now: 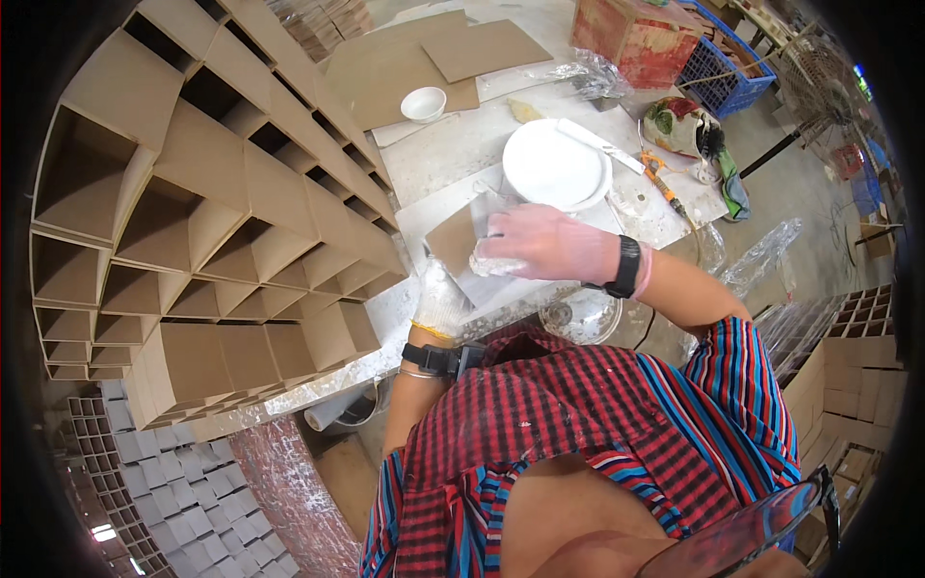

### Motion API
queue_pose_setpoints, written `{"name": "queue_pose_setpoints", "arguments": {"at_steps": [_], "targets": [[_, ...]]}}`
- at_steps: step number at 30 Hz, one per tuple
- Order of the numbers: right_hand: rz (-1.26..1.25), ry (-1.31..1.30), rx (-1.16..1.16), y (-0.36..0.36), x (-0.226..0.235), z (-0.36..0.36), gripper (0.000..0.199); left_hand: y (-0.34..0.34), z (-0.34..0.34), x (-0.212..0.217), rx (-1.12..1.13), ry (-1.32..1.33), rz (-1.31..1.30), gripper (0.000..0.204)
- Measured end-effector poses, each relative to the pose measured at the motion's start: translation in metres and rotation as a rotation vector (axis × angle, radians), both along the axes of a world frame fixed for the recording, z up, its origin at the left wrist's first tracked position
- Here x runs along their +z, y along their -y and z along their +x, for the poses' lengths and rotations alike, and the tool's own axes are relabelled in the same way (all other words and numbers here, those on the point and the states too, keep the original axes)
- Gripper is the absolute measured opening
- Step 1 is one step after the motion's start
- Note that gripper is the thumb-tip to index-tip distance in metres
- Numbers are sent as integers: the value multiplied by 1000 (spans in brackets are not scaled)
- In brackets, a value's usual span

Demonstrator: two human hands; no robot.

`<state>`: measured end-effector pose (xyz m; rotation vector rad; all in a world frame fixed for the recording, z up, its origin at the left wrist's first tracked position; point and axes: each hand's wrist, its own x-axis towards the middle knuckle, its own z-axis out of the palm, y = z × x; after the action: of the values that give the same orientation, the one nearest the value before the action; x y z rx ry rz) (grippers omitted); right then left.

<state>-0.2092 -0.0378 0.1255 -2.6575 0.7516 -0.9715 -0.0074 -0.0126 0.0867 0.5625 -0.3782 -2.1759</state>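
Note:
A small brown cardboard box with pale grey sides is tilted over the white-smeared worktable. My left hand, in a white knit glove with a yellow cuff edge, is closed on its near left side. My right hand, in a thin pink glove, is curled at the box's right side. White material shows at its fingers; whether it is a pad or paste I cannot tell. Just beyond the right hand is a round white tub lid or dish, with a flat white scraper-like strip lying across its edge.
Stacked open cardboard boxes rise high along the left. A white bowl and cardboard sheets lie at the back. An orange-handled tool with a cord is at the right, near a red box and a blue crate.

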Motion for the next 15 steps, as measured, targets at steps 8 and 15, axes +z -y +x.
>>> {"name": "queue_pose_setpoints", "arguments": {"at_steps": [8, 15], "targets": [[72, 13, -66, 14, 5, 0, 42, -2, 2, -28, 38, 180, 87, 51], [-72, -124, -155, 28, 0, 11, 38, -16, -11, 4, -32, 195, 75, 42]]}}
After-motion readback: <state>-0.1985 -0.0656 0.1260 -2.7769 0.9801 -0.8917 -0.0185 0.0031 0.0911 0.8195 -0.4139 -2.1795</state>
